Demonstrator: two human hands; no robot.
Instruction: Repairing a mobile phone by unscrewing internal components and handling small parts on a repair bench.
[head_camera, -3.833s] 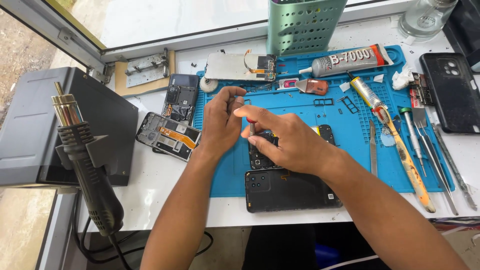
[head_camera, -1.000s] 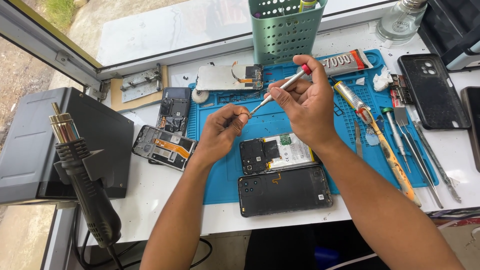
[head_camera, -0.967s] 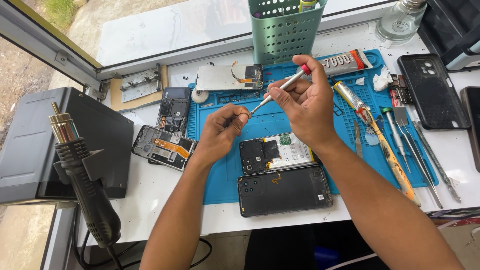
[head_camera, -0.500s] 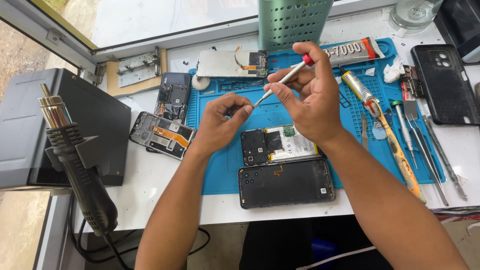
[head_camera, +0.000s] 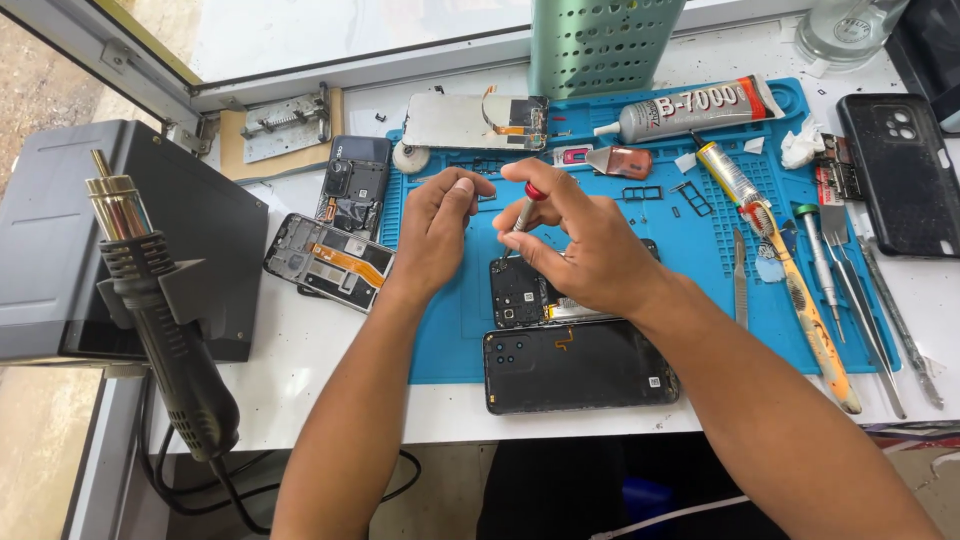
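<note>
At the far left of the white table (head_camera: 300, 370), one hot-air gun (head_camera: 160, 320) stands upright in its holder in front of one grey box-shaped unit (head_camera: 60, 240). Just right of these lie two opened phone bodies: one tilted, with an orange ribbon cable (head_camera: 328, 262), and one darker one behind it (head_camera: 352, 186). A blue work mat (head_camera: 720, 250) covers the middle of the table.

Over the mat, the left hand (head_camera: 437, 228) hangs loosely curled, its thumb and forefinger pinched together; whether they hold anything small I cannot tell. Just right of it, the right hand (head_camera: 580, 240) grasps one small screwdriver (head_camera: 527, 205) with a red cap, held nearly upright with its tip down on one opened phone (head_camera: 520, 292) whose circuit board shows. Directly nearer the person lies one black back cover (head_camera: 580, 365), inner face up.

Behind the hands sit one detached screen panel (head_camera: 470, 122), one green perforated basket (head_camera: 600, 45) and one tube of glue (head_camera: 690, 108). Toward the right lie a second, yellowish tube (head_camera: 728, 175), a long worn-handled tool (head_camera: 815, 320), and what look like three or four thin metal tools (head_camera: 850, 290), hard to separate. At the far right lies one black phone, back up (head_camera: 905, 170).

Daylight comes through a window frame (head_camera: 330, 70) along the table's far edge.
</note>
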